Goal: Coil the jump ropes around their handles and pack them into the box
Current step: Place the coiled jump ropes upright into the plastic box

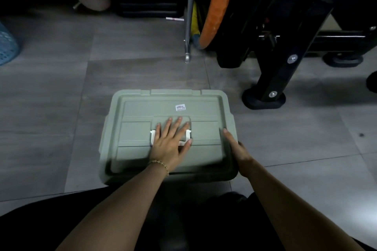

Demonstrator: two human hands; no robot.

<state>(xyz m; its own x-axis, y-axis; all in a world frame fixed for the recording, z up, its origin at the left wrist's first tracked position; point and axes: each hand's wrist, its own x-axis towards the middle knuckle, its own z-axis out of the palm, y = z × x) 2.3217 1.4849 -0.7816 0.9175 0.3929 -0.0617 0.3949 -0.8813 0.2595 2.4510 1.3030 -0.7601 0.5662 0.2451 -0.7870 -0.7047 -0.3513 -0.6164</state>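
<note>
- Box (142, 134): a pale green plastic storage box sits on the grey tiled floor (61, 108), directly in front of the person; its lid (206, 112) is in place on top, so the contents cannot be seen.
- Lid handle (152, 137): a white folding handle lies flat in the lid's central recess; a small white label (180, 107) is stuck beyond it.
- Left hand (170, 140): laid palm-down on the middle of the lid over the handle, fingers extended and spread apart, gripping nothing; a beaded bracelet (161, 166) circles the wrist.
- Right hand (236, 146): set against the box's right edge, fingers together and extended along the rim, not closed around anything.
- Background: a blue basket (7, 47) at far left, a black stand (271, 79) at right, and an orange padded bar (216, 6) beside a metal pole (188, 16).
</note>
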